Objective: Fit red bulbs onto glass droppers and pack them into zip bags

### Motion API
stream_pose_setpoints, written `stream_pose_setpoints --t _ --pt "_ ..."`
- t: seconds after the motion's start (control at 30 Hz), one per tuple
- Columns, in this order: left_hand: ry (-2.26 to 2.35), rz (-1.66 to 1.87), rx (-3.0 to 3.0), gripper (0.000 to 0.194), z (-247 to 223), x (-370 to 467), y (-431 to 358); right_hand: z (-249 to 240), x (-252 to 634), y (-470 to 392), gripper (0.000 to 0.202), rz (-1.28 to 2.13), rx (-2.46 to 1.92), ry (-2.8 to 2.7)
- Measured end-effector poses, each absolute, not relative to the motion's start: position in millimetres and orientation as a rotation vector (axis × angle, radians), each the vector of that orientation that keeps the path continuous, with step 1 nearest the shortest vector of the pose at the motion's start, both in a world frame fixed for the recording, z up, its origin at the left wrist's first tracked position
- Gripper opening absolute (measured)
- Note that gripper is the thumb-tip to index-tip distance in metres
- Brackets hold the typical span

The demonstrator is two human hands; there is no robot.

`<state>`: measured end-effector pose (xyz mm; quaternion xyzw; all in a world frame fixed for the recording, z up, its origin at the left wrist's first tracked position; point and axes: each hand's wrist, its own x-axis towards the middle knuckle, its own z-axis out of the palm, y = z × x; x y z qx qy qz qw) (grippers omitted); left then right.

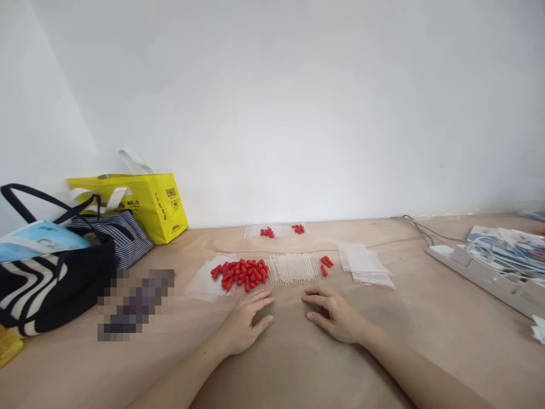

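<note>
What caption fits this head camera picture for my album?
Two bare hands, left hand and right hand, rest flat before red caps and clear tubes.

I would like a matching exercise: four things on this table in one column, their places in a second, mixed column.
1. red caps
2. yellow bag
3. power strip
4. clear tubes

a. far right of the table
b. just right of the red pile
c. against the wall, left
d. beyond the left hand

Pairs: 1-d, 2-c, 3-a, 4-b
</note>
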<state>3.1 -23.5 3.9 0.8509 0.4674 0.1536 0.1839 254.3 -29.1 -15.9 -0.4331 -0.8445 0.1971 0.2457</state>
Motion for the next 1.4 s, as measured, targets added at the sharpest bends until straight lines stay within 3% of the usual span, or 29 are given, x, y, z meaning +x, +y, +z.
stream_pose_setpoints --t 0.77,1.07,1.4 --pt "1.264 0.387 2.432 0.04 2.1 -0.6 -21.6 -19.0 253.7 -28.8 0.031 0.498 -1.118 -2.283" --pt "1.252 0.378 2.459 0.041 3.4 -1.8 -22.5 -32.1 261.7 -9.0 0.019 0.093 -1.737 -1.745" --pt "1.256 0.35 2.487 0.041 2.5 -2.4 -22.2 -28.3 267.7 16.6 0.018 -0.082 -1.882 -1.771"
